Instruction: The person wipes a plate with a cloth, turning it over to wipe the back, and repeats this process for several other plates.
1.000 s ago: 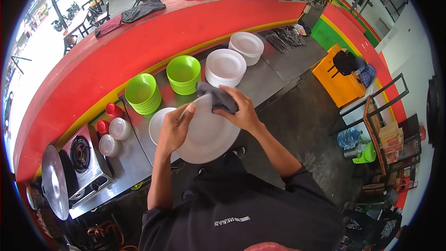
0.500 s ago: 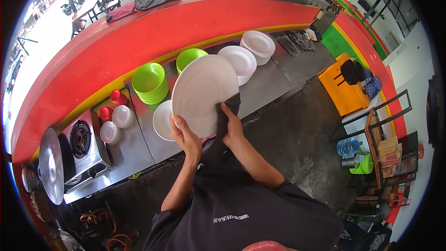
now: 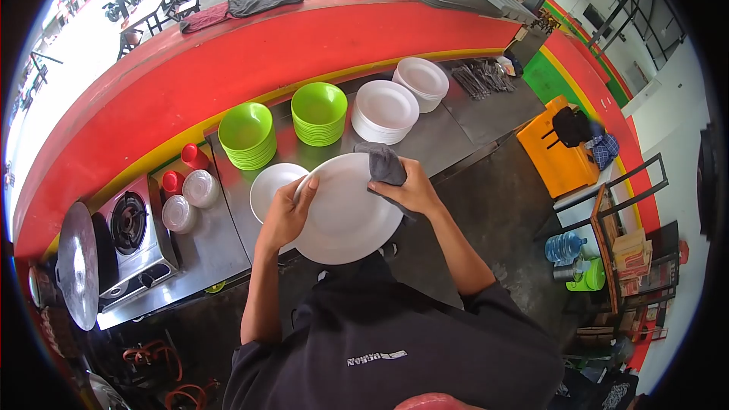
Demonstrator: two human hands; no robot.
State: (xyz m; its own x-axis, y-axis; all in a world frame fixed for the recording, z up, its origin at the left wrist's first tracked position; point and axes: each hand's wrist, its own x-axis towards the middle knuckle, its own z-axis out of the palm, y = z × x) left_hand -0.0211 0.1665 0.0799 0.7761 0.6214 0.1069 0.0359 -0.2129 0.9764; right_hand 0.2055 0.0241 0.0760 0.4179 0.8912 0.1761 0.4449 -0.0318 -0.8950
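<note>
A large white plate [image 3: 345,216] is held up in front of my body, over the counter's front edge. My left hand [image 3: 288,211] grips its left rim, thumb on the upper face. Around a dark grey cloth [image 3: 386,165] my right hand [image 3: 410,186] is closed, pressing it on the plate's upper right rim; the fingers beneath are hidden. Partly behind the plate, a white bowl [image 3: 267,186] sits on the counter. Farther back stand two stacks of green bowls [image 3: 247,130] [image 3: 320,110] and two stacks of white plates [image 3: 385,110] [image 3: 422,80].
The steel counter [image 3: 448,133] runs along a red wall [image 3: 304,45]. Leftward are a gas stove [image 3: 137,235], red cups [image 3: 194,156] and clear-lidded tubs [image 3: 200,188]. Cutlery [image 3: 482,78] lies at the far right. An orange chair [image 3: 558,148] stands beyond the counter's end.
The plate has come down toward my body and tipped flatter, uncovering the stacks behind. My right hand and cloth have shifted to its upper right rim.
</note>
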